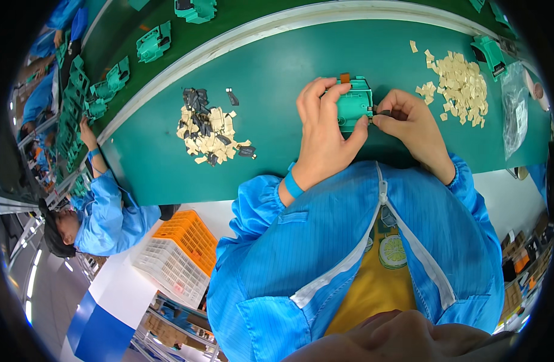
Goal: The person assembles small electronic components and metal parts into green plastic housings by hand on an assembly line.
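My left hand (322, 130) grips a green plastic housing (352, 108) from its left side, with the thumb along the near edge. An orange-brown tab (344, 78) sticks up from the housing's far edge. At the right side of this part, my right hand (413, 120) pinches a small black piece (383, 113) between thumb and fingers. The piece meets or nearly meets the housing's edge; the fingertips partly hide it, so its exact kind is unclear.
Left on the green table (277, 66) lies a heap of cream and black pieces (207, 133). A cream heap (461, 87), another green housing (489, 55) and a clear plastic bag (516, 114) lie right. Beyond a pale rail, more housings (154, 42) sit; a co-worker (111, 208) reaches there.
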Motion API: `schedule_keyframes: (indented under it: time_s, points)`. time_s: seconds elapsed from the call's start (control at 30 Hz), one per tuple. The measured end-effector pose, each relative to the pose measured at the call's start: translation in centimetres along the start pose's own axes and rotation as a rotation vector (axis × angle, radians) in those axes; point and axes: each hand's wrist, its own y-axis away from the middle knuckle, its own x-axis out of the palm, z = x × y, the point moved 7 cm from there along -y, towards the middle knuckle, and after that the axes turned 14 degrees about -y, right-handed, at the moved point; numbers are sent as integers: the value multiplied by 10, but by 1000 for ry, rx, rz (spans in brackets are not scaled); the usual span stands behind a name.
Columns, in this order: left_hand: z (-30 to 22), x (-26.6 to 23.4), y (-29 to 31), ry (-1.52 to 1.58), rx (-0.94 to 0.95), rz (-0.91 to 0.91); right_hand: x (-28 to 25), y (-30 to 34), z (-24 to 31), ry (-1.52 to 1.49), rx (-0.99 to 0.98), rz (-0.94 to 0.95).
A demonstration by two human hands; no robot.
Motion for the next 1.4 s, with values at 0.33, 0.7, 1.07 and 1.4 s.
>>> schedule_keyframes:
  time_s: [0.33,0.7,1.07,1.4]
  points:
    - [1,2,0,-57,-5,12,-9,8,12,278,-21,-82]
    - [3,-5,0,233,-35,156,-2,14,17,-79,8,69]
    - [1,-22,8,174,-75,223,14,23,22,74,-2,58]
    - [-1,-25,9,181,-151,289,26,27,32,184,-107,73]
